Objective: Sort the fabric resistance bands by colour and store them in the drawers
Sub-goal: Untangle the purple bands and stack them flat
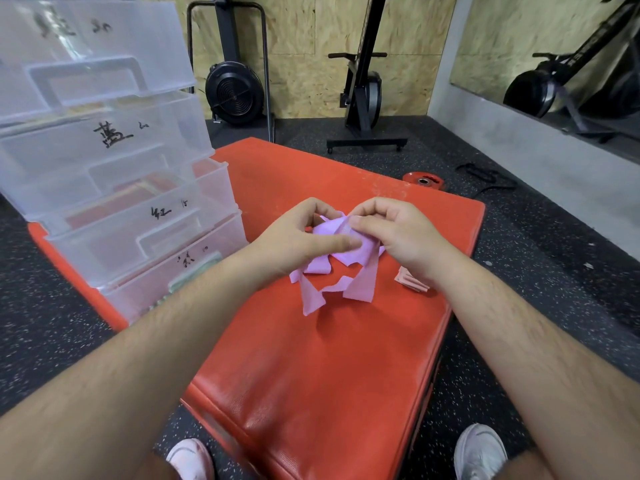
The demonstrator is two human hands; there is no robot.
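Observation:
A bundle of light purple fabric bands [349,275] hangs over the red padded box [311,358], its loops drooping onto the pad. My left hand [298,237] and my right hand [391,233] both pinch the top of the bundle, thumbs and fingers curled into the fabric. A folded pink band [410,280] lies on the pad just under my right wrist, partly hidden. At the left stands a clear plastic drawer unit [114,174] with handwritten labels; its lower drawers are pulled out, and reddish and green bands show inside them.
A red weight plate [423,181] and black straps [485,176] lie on the speckled rubber floor beyond the pad. Black exercise machines [363,81] stand along the plywood wall. A mirror [554,57] fills the right wall. My white shoes [479,452] flank the pad's near end.

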